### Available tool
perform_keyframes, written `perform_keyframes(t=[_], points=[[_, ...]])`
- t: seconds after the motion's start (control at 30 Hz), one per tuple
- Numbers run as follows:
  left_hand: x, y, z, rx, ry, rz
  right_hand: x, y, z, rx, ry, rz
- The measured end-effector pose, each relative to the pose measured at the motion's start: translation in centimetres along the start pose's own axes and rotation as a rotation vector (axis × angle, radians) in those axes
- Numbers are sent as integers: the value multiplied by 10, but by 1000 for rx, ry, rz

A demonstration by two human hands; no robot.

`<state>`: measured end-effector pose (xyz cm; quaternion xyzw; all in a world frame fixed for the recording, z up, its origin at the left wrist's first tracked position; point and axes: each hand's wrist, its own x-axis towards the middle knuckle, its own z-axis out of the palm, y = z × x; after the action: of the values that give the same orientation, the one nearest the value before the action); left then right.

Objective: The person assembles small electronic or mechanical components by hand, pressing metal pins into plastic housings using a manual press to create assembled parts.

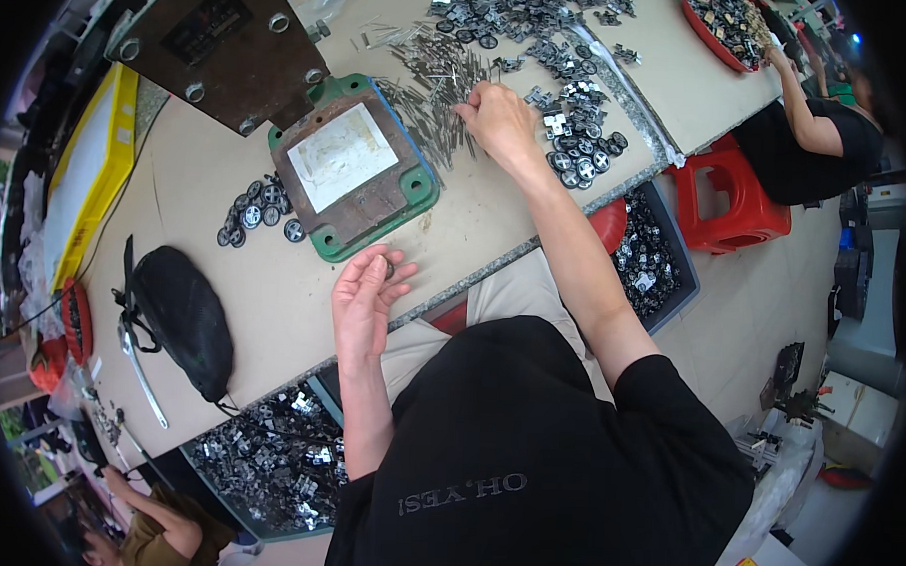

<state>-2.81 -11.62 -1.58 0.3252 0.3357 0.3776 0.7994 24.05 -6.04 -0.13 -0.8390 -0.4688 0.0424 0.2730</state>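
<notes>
My left hand (369, 298) is raised at the front edge of the press base, palm up. Between its thumb and fingers it pinches a small dark wheel (389, 269), partly covered by the fingertips. Farther out, my right hand (500, 123) reaches into a loose heap of thin metal pins (435, 78), its fingers drawn together. Whether a pin is between those fingertips is hidden. Beside the right wrist lie black wheels with silver spokes (585, 160). A green press base (416, 185) with a pale plate (343, 157) on top stands between the hands and the press head.
The dark press head (217, 40) rises at upper left. More wheels (251, 212), a black pouch (180, 318) and a wrench (145, 377) lie left. Small metal parts (522, 16) cover the far table. Bins of parts (267, 456) flank me; a red stool (730, 203) stands right. Co-workers sit nearby.
</notes>
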Motion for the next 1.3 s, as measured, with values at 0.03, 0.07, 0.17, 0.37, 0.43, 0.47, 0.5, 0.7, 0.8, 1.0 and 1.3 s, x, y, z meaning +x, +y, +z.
perform_keyframes(t=[0.03, 0.07, 0.17, 0.37, 0.43, 0.47, 0.5, 0.7, 0.8, 1.0, 1.3], points=[[0, -1, -1, 0, 6, -12, 1, 0, 1, 3, -72, 29], [1, -2, -3, -1, -30, -11, 1, 3, -1, 11, -69, 32], [0, 0, 0, -54, -16, -23, -4, 7, -11, 121, -93, 63], [2, 3, 6, -44, -56, -105, -12, 18, -24, 321, -32, -21], [2, 3, 10, -53, -52, -119, -15, 19, -24, 489, -55, 20], [4, 2, 13, -58, -57, -134, -19, 19, -25, 679, -185, 77], [5, 0, 15, -66, -43, -136, -26, 13, -31, 675, -202, 78], [13, -11, 22, -175, -105, -145, -88, -11, -27, 1376, -540, 161], [12, -10, 24, -156, -70, -159, -107, -18, -17, 1396, -592, 161], [11, -13, 24, -112, -78, -142, -116, -21, -7, 1349, -593, 126], [11, -16, 22, -104, -97, -125, -124, -29, -5, 1235, -530, 77]])
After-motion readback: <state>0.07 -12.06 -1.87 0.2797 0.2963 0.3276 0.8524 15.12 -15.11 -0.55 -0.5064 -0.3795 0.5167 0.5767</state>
